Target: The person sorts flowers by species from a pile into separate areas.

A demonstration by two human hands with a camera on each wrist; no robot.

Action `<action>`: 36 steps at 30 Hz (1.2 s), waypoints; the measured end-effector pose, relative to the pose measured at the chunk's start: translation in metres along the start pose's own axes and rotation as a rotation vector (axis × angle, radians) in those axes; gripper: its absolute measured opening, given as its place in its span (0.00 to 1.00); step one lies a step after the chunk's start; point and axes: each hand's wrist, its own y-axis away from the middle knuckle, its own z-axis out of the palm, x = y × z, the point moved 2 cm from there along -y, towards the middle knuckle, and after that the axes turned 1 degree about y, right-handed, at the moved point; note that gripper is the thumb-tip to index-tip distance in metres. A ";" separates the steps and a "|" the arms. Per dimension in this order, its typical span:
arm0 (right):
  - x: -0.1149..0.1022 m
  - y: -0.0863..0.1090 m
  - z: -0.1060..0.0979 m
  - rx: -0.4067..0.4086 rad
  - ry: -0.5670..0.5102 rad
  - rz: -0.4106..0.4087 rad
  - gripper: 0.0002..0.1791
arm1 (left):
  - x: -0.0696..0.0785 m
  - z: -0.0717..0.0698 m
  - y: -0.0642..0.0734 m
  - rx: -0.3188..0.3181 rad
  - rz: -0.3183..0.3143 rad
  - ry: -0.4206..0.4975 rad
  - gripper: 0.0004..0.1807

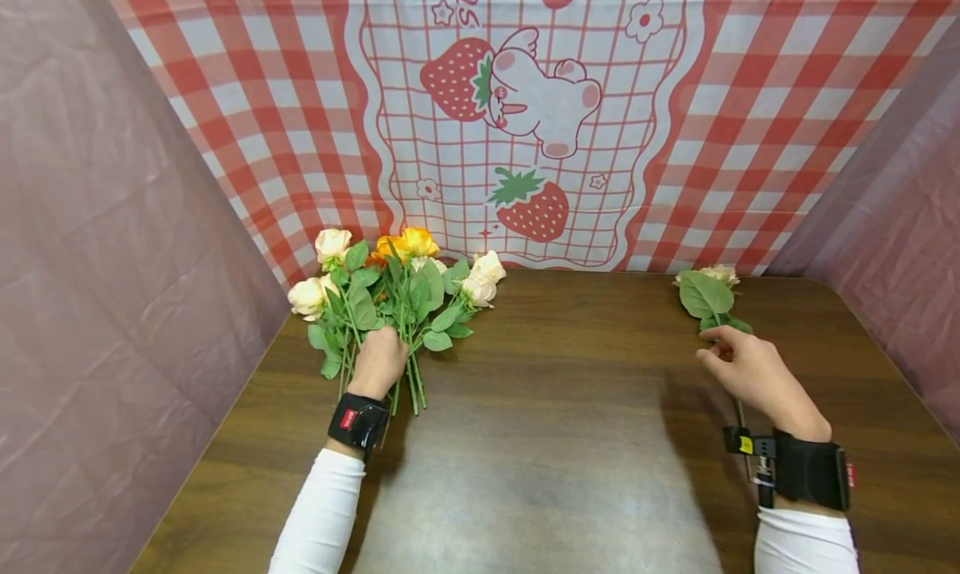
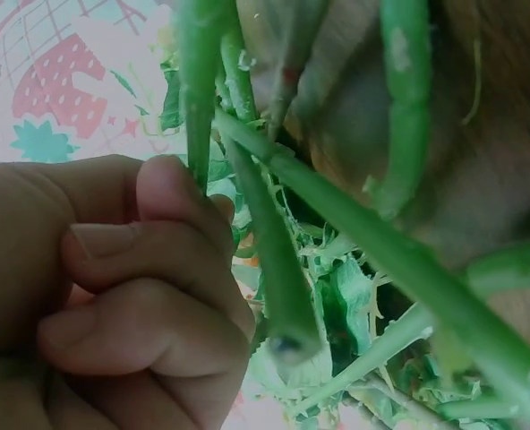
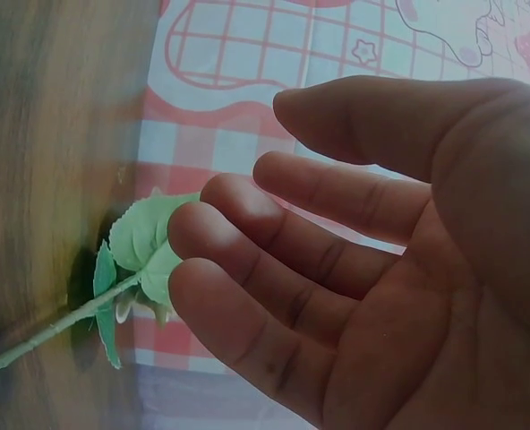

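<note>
On the left of the table lies a bunch of roses with cream, yellow and orange blooms (image 1: 416, 241). My left hand (image 1: 381, 361) is among their stems; in the left wrist view its thumb and curled fingers pinch a green rose stem (image 2: 198, 90). Other cut stems (image 2: 278, 278) slant close beside those fingers. My right hand (image 1: 757, 374) is over a single pale rose (image 1: 718, 274) at the right, whose bloom is partly covered by its green leaf (image 1: 705, 295). In the right wrist view the right hand's fingers (image 3: 238, 313) are loosely extended, with nothing in them.
The brown wooden table (image 1: 555, 424) meets a red-and-white checked cloth (image 1: 300, 116) with strawberry prints along its back edge. Pinkish drapes (image 1: 112, 266) hang at both sides. Both wrists wear black straps (image 1: 813, 471).
</note>
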 end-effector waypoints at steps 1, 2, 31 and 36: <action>0.000 0.000 0.000 -0.004 0.000 0.001 0.19 | 0.000 -0.001 0.000 0.003 0.004 0.004 0.19; 0.000 0.000 0.000 -0.008 -0.001 0.001 0.19 | 0.000 -0.001 0.001 0.007 0.006 0.008 0.18; -0.005 -0.003 0.004 -0.013 -0.010 -0.033 0.18 | 0.028 -0.027 0.013 0.202 0.189 0.148 0.05; -0.007 -0.003 0.004 -0.010 -0.008 -0.039 0.19 | 0.037 -0.031 0.017 0.247 0.270 0.165 0.04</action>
